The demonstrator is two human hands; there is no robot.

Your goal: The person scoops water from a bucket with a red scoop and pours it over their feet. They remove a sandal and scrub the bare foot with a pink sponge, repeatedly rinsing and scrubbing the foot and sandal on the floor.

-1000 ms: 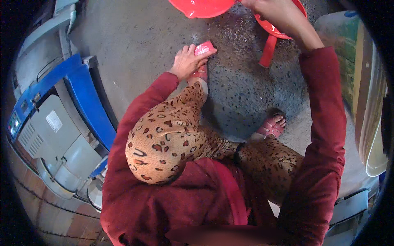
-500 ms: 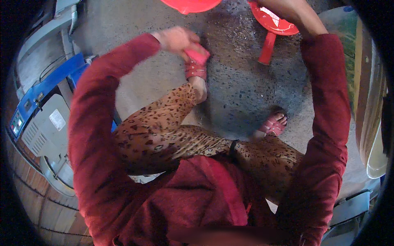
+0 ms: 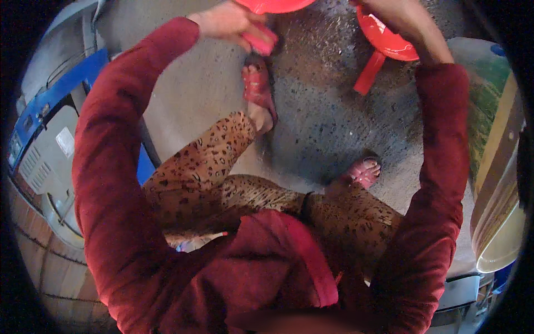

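My left hand (image 3: 228,20) is closed round a small pink block (image 3: 260,38), held just beyond my left foot; its exact kind is unclear. At the top edge, close to that hand, is a rounded red plastic basin (image 3: 275,5), mostly out of view. My right hand (image 3: 392,12) grips the far rim of a round red plastic dipper (image 3: 384,40). The dipper's straight handle (image 3: 369,73) points back toward me. Fingers of my right hand are partly cut off by the top edge. A pale label shows inside the dipper.
Wet, speckled concrete floor (image 3: 328,106) lies between my sandalled feet. A blue and grey machine (image 3: 47,150) stands at left. At right are a green and yellow sheet-like surface (image 3: 489,106) and a long, cream-rimmed container (image 3: 500,245). A blue-grey metal piece (image 3: 459,290) is at lower right.
My left hand has moved up and left with the pink block, away from my left foot. The dipper has shifted slightly right and down with my right hand, its handle more tilted.
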